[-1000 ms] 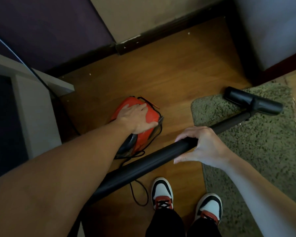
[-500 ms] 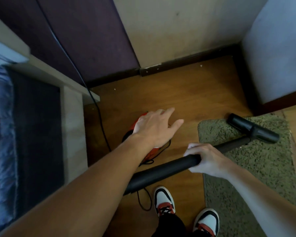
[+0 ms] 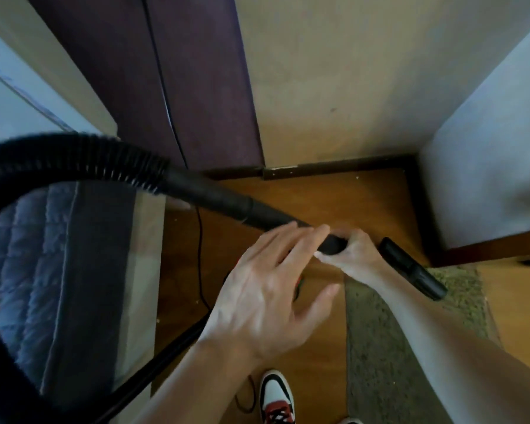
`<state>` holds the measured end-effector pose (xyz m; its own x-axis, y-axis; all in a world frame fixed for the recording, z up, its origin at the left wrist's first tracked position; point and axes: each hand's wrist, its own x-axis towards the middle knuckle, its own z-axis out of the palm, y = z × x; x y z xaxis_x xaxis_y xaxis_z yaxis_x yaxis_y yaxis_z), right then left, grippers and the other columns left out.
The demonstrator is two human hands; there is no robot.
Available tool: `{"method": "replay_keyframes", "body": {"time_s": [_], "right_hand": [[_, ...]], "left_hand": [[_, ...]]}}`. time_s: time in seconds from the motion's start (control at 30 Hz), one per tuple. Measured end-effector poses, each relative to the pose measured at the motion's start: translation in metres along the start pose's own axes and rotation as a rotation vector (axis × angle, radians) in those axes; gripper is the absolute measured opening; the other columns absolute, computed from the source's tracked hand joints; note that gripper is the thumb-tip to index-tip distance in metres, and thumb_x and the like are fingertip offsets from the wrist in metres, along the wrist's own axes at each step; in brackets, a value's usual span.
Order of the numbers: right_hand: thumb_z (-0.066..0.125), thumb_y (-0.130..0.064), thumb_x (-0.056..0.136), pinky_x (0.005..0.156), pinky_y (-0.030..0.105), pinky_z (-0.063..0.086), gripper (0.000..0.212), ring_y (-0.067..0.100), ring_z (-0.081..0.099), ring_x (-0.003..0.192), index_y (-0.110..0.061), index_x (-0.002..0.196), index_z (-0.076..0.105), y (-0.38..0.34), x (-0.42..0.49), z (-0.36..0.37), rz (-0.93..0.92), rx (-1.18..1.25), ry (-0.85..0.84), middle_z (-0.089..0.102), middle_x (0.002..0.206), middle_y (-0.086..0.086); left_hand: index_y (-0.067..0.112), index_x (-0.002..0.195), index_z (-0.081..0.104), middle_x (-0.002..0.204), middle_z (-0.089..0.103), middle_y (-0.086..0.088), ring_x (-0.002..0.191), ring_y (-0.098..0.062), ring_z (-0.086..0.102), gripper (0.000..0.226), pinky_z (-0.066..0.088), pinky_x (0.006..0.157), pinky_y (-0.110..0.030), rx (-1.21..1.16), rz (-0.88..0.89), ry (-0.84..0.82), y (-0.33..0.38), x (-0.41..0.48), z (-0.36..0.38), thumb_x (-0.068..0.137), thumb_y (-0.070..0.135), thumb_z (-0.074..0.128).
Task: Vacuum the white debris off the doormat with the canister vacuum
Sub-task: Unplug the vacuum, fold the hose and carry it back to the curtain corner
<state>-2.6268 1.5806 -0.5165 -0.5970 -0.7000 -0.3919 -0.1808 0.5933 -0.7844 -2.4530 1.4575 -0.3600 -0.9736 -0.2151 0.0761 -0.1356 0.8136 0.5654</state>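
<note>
Bed edge: A quilted grey mattress (image 3: pixel 28 270) fills the lower left of your view.
Hose: The ribbed black hose (image 3: pixel 74 154) arcs in from the left edge, passes over the mattress and joins the wand.
Cord: A thin black cord (image 3: pixel 199 255) runs down the purple panel (image 3: pixel 202 87) and trails across the wooden floor (image 3: pixel 364 203).
Wand: The smooth black wand (image 3: pixel 257 215) slants down and to the right, above the floor.
Your left hand: Your left hand (image 3: pixel 266 289) reaches forward with its fingers straight and spread. The fingertips are at the wand, just beside your right hand. Whether they touch it cannot be told.
Canister: Only a red sliver of the canister vacuum (image 3: pixel 299 281) shows, beneath your left hand.
Sneaker: A white, black and red sneaker (image 3: pixel 276 396) stands on the floor at the bottom edge, just left of the doormat.
Your right hand: Your right hand (image 3: pixel 352 258) holds the wand, fingers and thumb curled tight around it.
Doormat: The olive, shaggy doormat (image 3: pixel 395 347) lies on the floor at the right, partly under your right forearm.
Nozzle: The black nozzle (image 3: pixel 410 267) sits just beyond your right hand. One end is over bare floor and the other over the doormat's far corner.
Debris: Specks of white debris (image 3: pixel 357 178) dot the bare floor by the skirting. Any on the mat's pile are too small to tell.
</note>
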Motion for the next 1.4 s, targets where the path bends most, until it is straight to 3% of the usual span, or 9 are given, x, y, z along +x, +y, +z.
{"method": "replay_keyframes", "body": {"time_s": [0.13,0.27,0.47,0.67,0.87,0.97,1.13,1.27,1.4], "right_hand": [[0.086,-0.017,0.081,0.058,0.010,0.040,0.031,-0.004,0.057,0.058,-0.033,0.070,0.061,-0.048,0.019,-0.031,-0.120,0.023,0.099,0.056,0.058,-0.014],[0.083,-0.016,0.084,0.049,0.010,0.040,0.024,-0.001,0.053,0.047,-0.029,0.077,0.064,-0.083,0.044,-0.051,-0.214,0.051,0.104,0.053,0.056,-0.010],[0.082,-0.020,0.085,0.057,0.012,0.044,0.015,-0.003,0.059,0.061,-0.019,0.092,0.070,-0.116,0.079,-0.071,-0.310,0.032,0.047,0.057,0.067,-0.008],[0.082,-0.018,0.084,0.065,0.012,0.042,0.027,0.002,0.060,0.074,-0.036,0.084,0.063,-0.136,0.113,-0.076,-0.452,0.113,0.050,0.061,0.074,-0.021],[0.081,-0.022,0.086,0.065,0.022,0.051,0.016,0.008,0.062,0.073,-0.027,0.089,0.066,-0.138,0.141,-0.056,-0.478,0.201,0.102,0.062,0.075,-0.001],[0.079,-0.017,0.087,0.057,0.011,0.047,0.017,0.002,0.061,0.064,-0.024,0.088,0.063,-0.138,0.160,-0.049,-0.509,0.245,0.150,0.058,0.069,-0.002],[0.077,-0.022,0.089,0.056,0.024,0.055,0.023,0.007,0.062,0.055,-0.038,0.094,0.061,-0.139,0.193,-0.039,-0.605,0.312,0.223,0.064,0.067,-0.011],[0.077,-0.018,0.089,0.060,0.039,0.060,0.020,0.020,0.067,0.057,-0.032,0.098,0.065,-0.143,0.215,-0.037,-0.677,0.377,0.300,0.067,0.072,-0.003],[0.076,-0.020,0.090,0.058,0.031,0.057,0.015,0.015,0.067,0.059,-0.028,0.097,0.064,-0.147,0.226,-0.028,-0.712,0.367,0.391,0.068,0.075,0.004]], "left_hand": [[0.022,0.147,0.044,0.143,0.053,0.002,0.137,-0.014,0.045,0.061,0.048,0.107,-0.043,0.090,-0.082,0.004,-0.031,0.004,-0.014,0.095,0.055,0.046],[0.030,0.147,0.041,0.143,0.051,0.005,0.135,-0.012,0.045,0.062,0.046,0.108,-0.041,0.134,-0.199,0.036,-0.058,0.027,-0.029,0.094,0.063,0.038],[0.035,0.146,0.040,0.144,0.050,0.011,0.133,-0.009,0.046,0.071,0.045,0.108,-0.038,0.154,-0.410,0.121,-0.075,0.073,-0.048,0.087,0.074,0.027],[0.029,0.143,0.046,0.135,0.060,0.007,0.122,-0.014,0.056,0.064,0.052,0.098,-0.038,0.200,-0.459,0.314,-0.108,0.121,-0.052,0.092,0.067,0.034],[0.027,0.141,0.051,0.136,0.058,0.004,0.122,-0.021,0.055,0.067,0.050,0.099,-0.043,0.237,-0.485,0.555,-0.169,0.155,-0.049,0.090,0.067,0.035],[0.024,0.139,0.053,0.136,0.057,0.002,0.119,-0.024,0.053,0.068,0.050,0.096,-0.042,0.297,-0.486,0.711,-0.189,0.176,-0.049,0.088,0.066,0.039],[0.023,0.138,0.054,0.121,0.051,-0.003,0.106,-0.023,0.049,0.062,0.043,0.082,-0.031,0.379,-0.439,0.966,-0.218,0.198,-0.047,0.086,0.056,0.060],[0.030,0.145,0.044,0.125,0.046,0.000,0.110,-0.019,0.049,0.068,0.039,0.086,-0.026,0.336,-0.410,1.048,-0.236,0.208,-0.053,0.085,0.057,0.064],[0.033,0.147,0.035,0.133,0.044,0.007,0.111,-0.016,0.056,0.074,0.044,0.080,-0.027,0.230,-0.406,1.043,-0.241,0.226,-0.065,0.085,0.062,0.062]]}}
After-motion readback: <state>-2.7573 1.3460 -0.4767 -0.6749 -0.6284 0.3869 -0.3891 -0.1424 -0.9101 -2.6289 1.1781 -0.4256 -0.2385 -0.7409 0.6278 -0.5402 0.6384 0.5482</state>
